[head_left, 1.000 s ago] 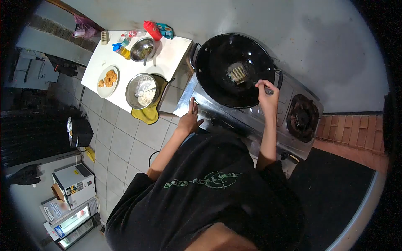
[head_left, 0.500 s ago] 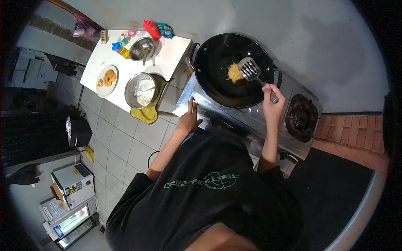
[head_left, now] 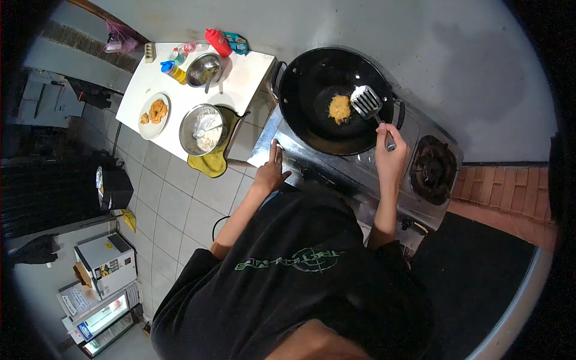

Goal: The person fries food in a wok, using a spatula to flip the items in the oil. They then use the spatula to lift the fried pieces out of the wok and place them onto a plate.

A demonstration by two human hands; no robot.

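Note:
My right hand (head_left: 392, 148) is closed around the handle of a slotted spatula (head_left: 366, 102). Its metal blade is inside a black wok (head_left: 303, 129), just right of a golden-brown fritter (head_left: 339, 108). Whether blade and fritter touch is hard to tell. The wok has two side handles and sits on the steel gas stove (head_left: 294, 155). At the stove's left front corner, my left hand (head_left: 271, 174) rests with fingers stretched out and nothing in it.
On the white table (head_left: 135, 90) are a plate (head_left: 149, 131) of fried pieces, a bowl of white batter (head_left: 191, 147) over a yellow-green cloth (head_left: 207, 165), a smaller metal bowl (head_left: 195, 79) and a red bottle (head_left: 217, 43). A second burner (head_left: 433, 170) lies right of the wok.
The spatula blade has shifted slightly right and down, away from the fritter. The fritter now sits a little lower and further right and looks rounder. My left hand has stayed put.

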